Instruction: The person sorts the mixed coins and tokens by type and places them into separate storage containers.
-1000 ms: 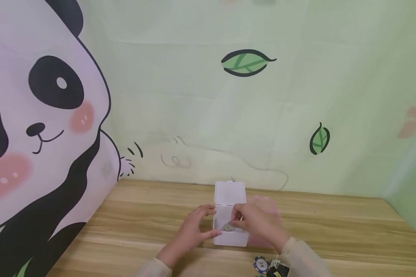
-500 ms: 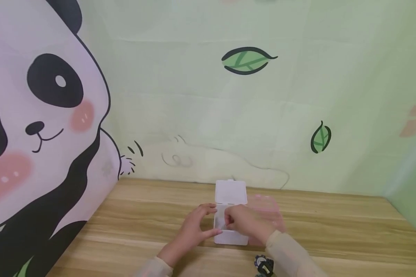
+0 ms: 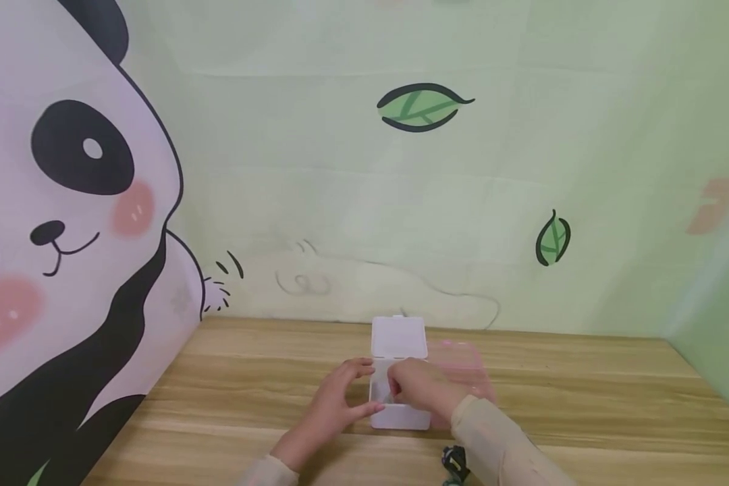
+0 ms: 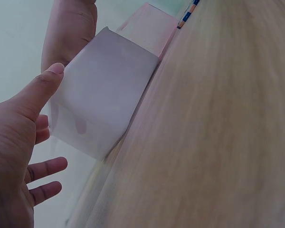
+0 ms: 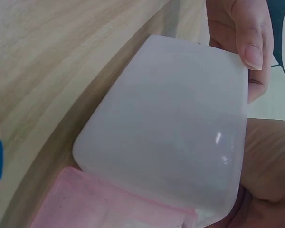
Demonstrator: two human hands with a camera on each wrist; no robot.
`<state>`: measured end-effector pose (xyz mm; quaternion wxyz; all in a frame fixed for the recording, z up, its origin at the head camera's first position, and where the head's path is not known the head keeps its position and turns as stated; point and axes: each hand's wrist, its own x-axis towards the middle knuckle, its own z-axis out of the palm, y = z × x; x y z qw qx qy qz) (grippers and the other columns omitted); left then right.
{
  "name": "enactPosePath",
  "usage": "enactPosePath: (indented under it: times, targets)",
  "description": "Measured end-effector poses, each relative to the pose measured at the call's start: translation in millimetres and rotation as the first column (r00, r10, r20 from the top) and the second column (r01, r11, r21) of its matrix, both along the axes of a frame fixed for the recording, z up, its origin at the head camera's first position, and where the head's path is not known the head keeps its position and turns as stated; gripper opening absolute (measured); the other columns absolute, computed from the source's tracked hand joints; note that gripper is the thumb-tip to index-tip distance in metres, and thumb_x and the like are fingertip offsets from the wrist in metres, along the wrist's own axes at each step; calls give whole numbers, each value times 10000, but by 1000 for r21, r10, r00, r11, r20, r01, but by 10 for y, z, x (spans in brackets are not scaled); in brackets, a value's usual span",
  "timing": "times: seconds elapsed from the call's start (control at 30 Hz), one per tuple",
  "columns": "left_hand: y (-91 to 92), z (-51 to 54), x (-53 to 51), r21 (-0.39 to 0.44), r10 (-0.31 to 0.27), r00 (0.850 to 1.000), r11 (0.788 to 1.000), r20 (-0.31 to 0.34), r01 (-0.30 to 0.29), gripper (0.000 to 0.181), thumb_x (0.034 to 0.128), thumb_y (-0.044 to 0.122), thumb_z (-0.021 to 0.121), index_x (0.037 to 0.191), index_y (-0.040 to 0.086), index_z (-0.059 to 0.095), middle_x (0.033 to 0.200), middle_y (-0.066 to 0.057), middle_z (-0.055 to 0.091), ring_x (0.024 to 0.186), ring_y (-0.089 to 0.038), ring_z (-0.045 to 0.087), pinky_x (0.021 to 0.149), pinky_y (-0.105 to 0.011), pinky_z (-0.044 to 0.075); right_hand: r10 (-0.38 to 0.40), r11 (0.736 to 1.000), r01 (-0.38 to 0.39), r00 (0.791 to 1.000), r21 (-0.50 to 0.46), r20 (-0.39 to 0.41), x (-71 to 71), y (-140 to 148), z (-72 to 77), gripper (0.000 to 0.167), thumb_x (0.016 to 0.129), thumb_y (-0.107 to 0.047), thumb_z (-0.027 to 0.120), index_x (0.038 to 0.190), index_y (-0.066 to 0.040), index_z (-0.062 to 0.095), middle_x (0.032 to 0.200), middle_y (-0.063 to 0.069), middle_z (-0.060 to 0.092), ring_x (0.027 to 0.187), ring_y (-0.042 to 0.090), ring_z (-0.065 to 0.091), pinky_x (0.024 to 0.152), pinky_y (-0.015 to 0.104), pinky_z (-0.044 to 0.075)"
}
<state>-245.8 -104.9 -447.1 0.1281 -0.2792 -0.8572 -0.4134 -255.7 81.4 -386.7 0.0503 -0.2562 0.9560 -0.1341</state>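
A white box [image 3: 399,417] stands on the table with its lid [image 3: 399,336] raised at the back. The left hand [image 3: 328,405] holds its left side, thumb at the near corner and fingers farther back. In the left wrist view the left hand [image 4: 14,147] has its thumb on the rim of the box [image 4: 104,80], with two fingers spread free. The right hand [image 3: 422,388] reaches over into the box from the right, fingers bent down. Its fingertips are hidden, so what they hold cannot be told. The right wrist view shows the box [image 5: 175,109] between both hands.
A translucent pink container [image 3: 464,368] lies against the right side of the white box. Dark pieces and chips [image 3: 455,462] sit at the near edge, partly behind the right sleeve. Behind the wooden table [image 3: 267,378] hangs a cloth with a panda and leaves.
The right hand has moved left and deeper over the box, covering the round pieces seen at its fingertips. The right sleeve hides more of the chips. The left hand has stayed on the box.
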Motion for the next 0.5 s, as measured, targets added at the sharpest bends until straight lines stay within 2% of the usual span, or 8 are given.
enactPosePath:
  times: [0.5]
  targets:
    - [-8,-15,-11,-5,4,1000,1000,-12,-4,530,771,328,787,1208,90,604,1361,-57,569,1299,-271,499,1070,-520,398,-9,1000,9,1000,24,-17,-24,5,-22,212,818,-91,739,698,-134,569,634,-57,513,606,104,450,565,222,378]
